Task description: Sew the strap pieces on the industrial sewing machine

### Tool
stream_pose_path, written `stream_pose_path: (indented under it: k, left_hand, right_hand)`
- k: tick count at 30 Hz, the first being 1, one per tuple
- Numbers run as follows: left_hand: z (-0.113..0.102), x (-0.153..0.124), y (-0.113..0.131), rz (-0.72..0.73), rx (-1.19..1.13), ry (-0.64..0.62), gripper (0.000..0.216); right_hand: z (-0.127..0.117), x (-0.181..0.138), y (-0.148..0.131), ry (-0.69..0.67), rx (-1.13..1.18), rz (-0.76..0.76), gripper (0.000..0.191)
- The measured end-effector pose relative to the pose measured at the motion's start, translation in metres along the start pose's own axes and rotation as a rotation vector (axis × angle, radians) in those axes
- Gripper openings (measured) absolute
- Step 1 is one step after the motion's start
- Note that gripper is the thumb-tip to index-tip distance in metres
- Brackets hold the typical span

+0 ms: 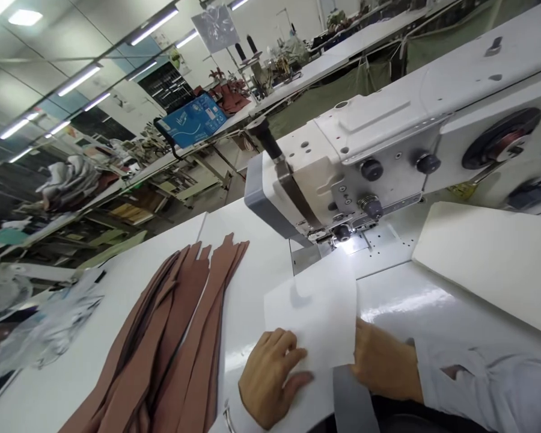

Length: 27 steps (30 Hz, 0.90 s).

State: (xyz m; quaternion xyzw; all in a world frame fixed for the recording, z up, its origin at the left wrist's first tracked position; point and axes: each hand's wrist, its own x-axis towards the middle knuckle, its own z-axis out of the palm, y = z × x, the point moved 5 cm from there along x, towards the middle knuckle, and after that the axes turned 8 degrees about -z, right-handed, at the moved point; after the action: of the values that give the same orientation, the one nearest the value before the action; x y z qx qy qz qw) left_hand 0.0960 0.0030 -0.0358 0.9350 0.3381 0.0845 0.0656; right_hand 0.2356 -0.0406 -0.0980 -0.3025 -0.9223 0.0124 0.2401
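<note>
A white sheet of fabric or paper [311, 313] lies on the white sewing table [247, 288], just in front of the sewing machine's needle area [338, 236]. My left hand [270, 379] is on the sheet's lower left part, with its fingers on top and its thumb along the lower edge. My right hand [383, 361] is at the sheet's right edge, and its fingertips are hidden behind the sheet. To the left of my left hand lies a stack of long brownish-pink fabric strips [175, 319].
The white industrial sewing machine [365, 156] fills the upper right. A cream board [487, 264] lies on the table to the right. A clear plastic bag with grey cloth [45, 328] sits at the left. Further tables, a blue box [192, 120] and cloth bundles stand beyond.
</note>
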Motion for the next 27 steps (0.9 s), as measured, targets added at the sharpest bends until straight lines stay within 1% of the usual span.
stream_pose_path:
  k: [1,2,4,5,6,8,10,12,17,19,21,24,27]
  left_hand:
    - [0.005,0.003,-0.005,-0.031,-0.054,-0.01,0.026]
    - [0.01,0.009,-0.008,-0.06,-0.106,0.006,0.031]
    - [0.022,0.032,-0.011,-0.087,-0.175,0.067,0.04]
    - [0.031,0.047,-0.011,-0.086,-0.175,0.071,0.043]
    - [0.041,0.063,-0.01,-0.063,-0.163,0.049,0.046]
    - [0.061,0.088,-0.01,-0.023,-0.126,-0.04,0.049]
    - [0.075,0.1,-0.015,-0.005,-0.091,-0.109,0.049]
    - [0.08,0.099,-0.022,0.001,-0.066,-0.127,0.049]
    - [0.075,0.082,-0.032,0.013,-0.068,-0.087,0.049]
    - [0.075,0.082,-0.031,-0.003,-0.099,-0.049,0.05]
    - [0.075,0.083,-0.029,-0.009,-0.129,-0.013,0.048]
    - [0.076,0.083,-0.024,0.009,-0.152,0.025,0.048]
    - [0.075,0.078,-0.019,0.007,-0.151,0.031,0.052]
  right_hand:
    - [-0.001,0.002,-0.001,-0.021,-0.009,-0.026,0.012]
    - [-0.003,0.004,-0.002,-0.033,-0.025,-0.044,0.014]
    - [-0.008,0.006,-0.003,-0.039,-0.069,-0.058,0.017]
    - [-0.01,0.007,-0.003,-0.034,-0.09,-0.055,0.018]
    - [-0.013,0.007,-0.003,-0.026,-0.105,-0.049,0.019]
    - [-0.016,0.007,-0.002,-0.021,-0.128,-0.037,0.019]
    - [-0.017,0.006,-0.002,-0.034,-0.156,-0.036,0.018]
    - [-0.017,0.006,-0.002,-0.036,-0.188,-0.045,0.017]
    - [-0.016,0.006,-0.001,-0.009,-0.222,-0.055,0.028]
    - [-0.016,0.006,-0.001,0.006,-0.23,-0.053,0.029]
    - [-0.016,0.006,-0.001,0.024,-0.216,-0.052,0.024]
    - [-0.016,0.005,-0.005,0.065,-0.115,-0.057,0.015]
    - [-0.012,0.004,-0.011,0.083,-0.033,-0.06,0.018]
